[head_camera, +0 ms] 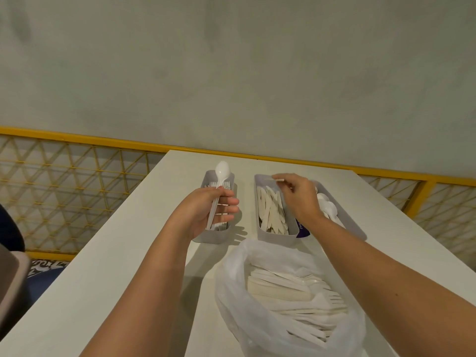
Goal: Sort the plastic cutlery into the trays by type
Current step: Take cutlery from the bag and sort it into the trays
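Observation:
My left hand grips the handle of a white plastic spoon, bowl pointing away, above the left grey tray, which holds forks. My right hand hovers over the middle tray of knives; its fingers are loosely curled and blurred, and I see nothing in them. The right tray holds spoons and is partly hidden by my right wrist. Close to me, an open clear plastic bag holds several mixed white forks and knives.
The three trays stand side by side toward the far edge of a white table. A yellow metal grid railing runs behind the table below a grey wall. A dark object sits at the left edge of view.

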